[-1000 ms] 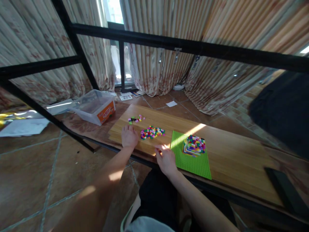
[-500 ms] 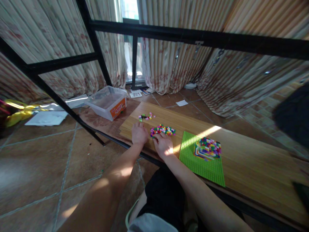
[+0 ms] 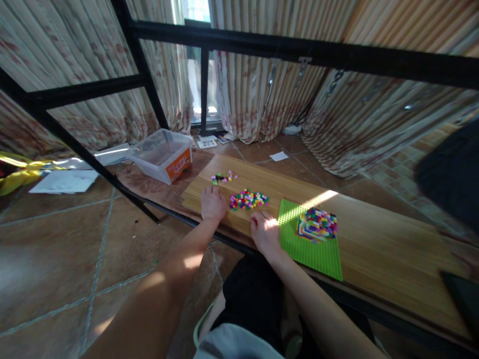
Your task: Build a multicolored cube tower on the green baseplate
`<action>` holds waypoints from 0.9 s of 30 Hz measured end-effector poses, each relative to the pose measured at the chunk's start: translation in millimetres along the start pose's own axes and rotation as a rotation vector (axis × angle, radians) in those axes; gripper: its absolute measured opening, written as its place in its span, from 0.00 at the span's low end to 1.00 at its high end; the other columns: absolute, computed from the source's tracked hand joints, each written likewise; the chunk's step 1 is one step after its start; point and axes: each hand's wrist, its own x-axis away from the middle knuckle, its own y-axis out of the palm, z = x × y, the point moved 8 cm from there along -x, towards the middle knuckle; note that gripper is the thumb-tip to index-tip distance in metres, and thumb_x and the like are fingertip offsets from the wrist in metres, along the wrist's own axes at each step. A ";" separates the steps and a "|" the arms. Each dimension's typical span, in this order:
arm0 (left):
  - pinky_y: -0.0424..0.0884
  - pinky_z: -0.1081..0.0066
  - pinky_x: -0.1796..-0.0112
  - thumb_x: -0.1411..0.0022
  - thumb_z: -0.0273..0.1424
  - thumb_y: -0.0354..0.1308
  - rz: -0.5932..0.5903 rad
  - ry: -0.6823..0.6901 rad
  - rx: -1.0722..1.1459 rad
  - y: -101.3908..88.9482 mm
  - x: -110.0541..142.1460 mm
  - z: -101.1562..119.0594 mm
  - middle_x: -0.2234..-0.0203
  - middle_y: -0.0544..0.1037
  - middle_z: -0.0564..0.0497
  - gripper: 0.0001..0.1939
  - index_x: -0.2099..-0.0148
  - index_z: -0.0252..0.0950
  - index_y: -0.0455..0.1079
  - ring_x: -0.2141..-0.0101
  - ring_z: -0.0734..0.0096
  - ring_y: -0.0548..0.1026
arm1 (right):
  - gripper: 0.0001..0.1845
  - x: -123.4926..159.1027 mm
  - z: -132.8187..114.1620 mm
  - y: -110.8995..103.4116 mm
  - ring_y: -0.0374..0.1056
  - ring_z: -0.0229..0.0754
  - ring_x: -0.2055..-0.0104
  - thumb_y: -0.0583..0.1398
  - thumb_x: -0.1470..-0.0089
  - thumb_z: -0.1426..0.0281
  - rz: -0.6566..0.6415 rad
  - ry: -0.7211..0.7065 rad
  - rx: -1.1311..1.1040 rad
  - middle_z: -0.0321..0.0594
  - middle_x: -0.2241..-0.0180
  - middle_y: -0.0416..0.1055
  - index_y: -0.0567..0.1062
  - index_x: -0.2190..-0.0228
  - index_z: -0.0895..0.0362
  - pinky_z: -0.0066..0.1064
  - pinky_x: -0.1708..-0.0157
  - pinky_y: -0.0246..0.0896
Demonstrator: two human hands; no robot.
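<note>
My left hand (image 3: 213,203) lies palm down on the wooden board (image 3: 232,167), just left of a pile of small colourful building bricks (image 3: 248,199). Its fingers are stretched forward, with nothing visible in them. Nearer the front edge, between the pile and the green baseplate (image 3: 310,262), is my right hand (image 3: 265,230). Its fingers are curled together; whatever they may hold is too small or hidden to make out. On the baseplate stands a multicoloured block structure (image 3: 318,224), with striped layered sides. A smaller group of bricks (image 3: 223,177) lies beyond my left hand.
A clear plastic tub (image 3: 160,157) with an orange label stands at the left end on brown cloth (image 3: 134,183). A black metal frame (image 3: 262,42) crosses behind the board. Papers (image 3: 279,156) lie on the tiled floor. A dark object (image 3: 458,304) sits at the right edge.
My right hand has drawn away from the brick pile, to the right and toward the baseplate. My left hand stays at about the same spot. The view has shifted slightly.
</note>
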 end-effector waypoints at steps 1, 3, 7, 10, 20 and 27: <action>0.64 0.57 0.52 0.39 0.26 0.47 -0.001 0.003 0.001 -0.1 -0.1 0.2 0.59 0.73 0.38 0.13 0.56 0.31 0.70 0.55 0.52 0.68 | 0.09 1.9 3.4 -1.8 0.68 0.44 0.65 0.54 0.44 0.76 0.005 0.024 -0.016 0.43 0.68 0.73 0.75 0.68 0.58 0.33 0.63 0.58; 0.64 0.56 0.52 0.39 0.26 0.46 -0.007 0.002 0.007 -0.2 -0.6 0.1 0.59 0.73 0.38 0.13 0.56 0.32 0.70 0.54 0.52 0.68 | 0.09 4.6 10.5 -4.0 0.68 0.44 0.65 0.54 0.45 0.76 0.001 0.081 -0.062 0.43 0.67 0.74 0.75 0.65 0.58 0.32 0.64 0.59; 0.64 0.55 0.53 0.39 0.26 0.46 -0.005 -0.005 0.012 -1.2 -1.5 -0.7 0.59 0.73 0.38 0.13 0.57 0.33 0.71 0.55 0.51 0.69 | 0.11 5.9 19.6 -5.0 0.69 0.43 0.66 0.55 0.45 0.74 -0.024 0.176 -0.148 0.41 0.68 0.74 0.74 0.61 0.58 0.32 0.64 0.60; 0.64 0.55 0.52 0.39 0.27 0.46 -0.002 -0.001 0.014 -1.4 -1.3 -1.0 0.59 0.73 0.38 0.14 0.57 0.33 0.71 0.55 0.51 0.69 | 0.10 3.5 20.2 -4.4 0.69 0.44 0.66 0.56 0.45 0.73 -0.026 0.195 -0.143 0.42 0.68 0.75 0.75 0.61 0.58 0.32 0.64 0.60; 0.64 0.57 0.53 0.39 0.28 0.45 0.022 0.032 -0.007 -2.7 -2.4 -1.7 0.61 0.73 0.38 0.14 0.57 0.32 0.72 0.56 0.52 0.69 | 0.08 10.8 14.0 -11.2 0.69 0.41 0.71 0.57 0.42 0.69 -0.112 0.295 -0.294 0.39 0.73 0.74 0.75 0.71 0.56 0.30 0.69 0.58; 0.64 0.56 0.53 0.39 0.28 0.45 0.058 0.055 -0.012 -1.3 -6.0 -4.2 0.62 0.73 0.39 0.14 0.58 0.33 0.72 0.57 0.51 0.69 | 0.08 54.5 32.7 -56.3 0.72 0.42 0.66 0.58 0.44 0.67 0.037 0.429 -0.698 0.38 0.69 0.76 0.76 0.66 0.55 0.32 0.64 0.65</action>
